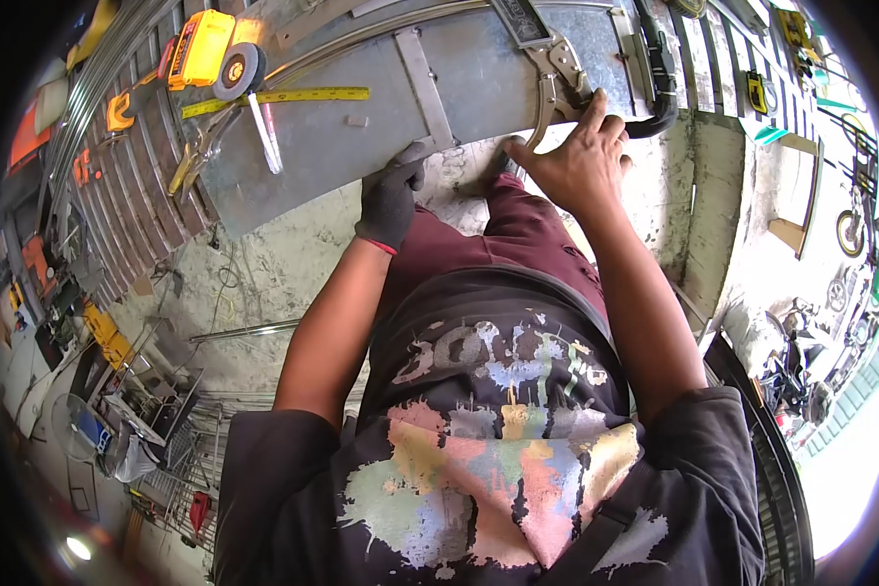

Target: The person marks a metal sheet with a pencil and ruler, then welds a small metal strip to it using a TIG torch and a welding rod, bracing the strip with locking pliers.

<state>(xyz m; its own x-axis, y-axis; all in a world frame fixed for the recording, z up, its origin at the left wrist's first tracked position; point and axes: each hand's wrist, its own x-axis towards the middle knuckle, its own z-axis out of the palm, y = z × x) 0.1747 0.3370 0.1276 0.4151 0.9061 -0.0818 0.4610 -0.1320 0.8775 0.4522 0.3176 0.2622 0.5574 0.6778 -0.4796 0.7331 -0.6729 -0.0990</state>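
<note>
Grey metal is lying flat in front of us: it's a big sheet [303, 156], w/ a thin metal strip [423, 88] crossing it. Our two arms are reaching fwd and leaning in toward each other, w/ our short dark sleeves [288, 449] ending above the elbows.

Our L hand [388, 200] is wearing a dark glove w/ a red band [377, 245] at the wrist. It's bending in at the near edge of the sheet, nr the low end of the strip. Its fingers [417, 179] are curling, but we can't tell if they're pinching the edge or just resting there.

Our R hand [584, 168] is bare and is spreading wide open, back side up. The pointer finger is poking up by the metal clamp [556, 70], and the thumb is sticking out to the L, close to the low end of the clamp's curvy handle. The other fingers are bending a bit. They aren't closing on anything. The clamp is sitting at the near edge of the sheet, R of the strip.

A black bent pipe [667, 93] is curving just R of our R hand. On the L part of the sheet, a yellow ruler [303, 95] is lying nr a grey wheel [240, 71], w/ a yellow tool [199, 49] beside it.
</note>
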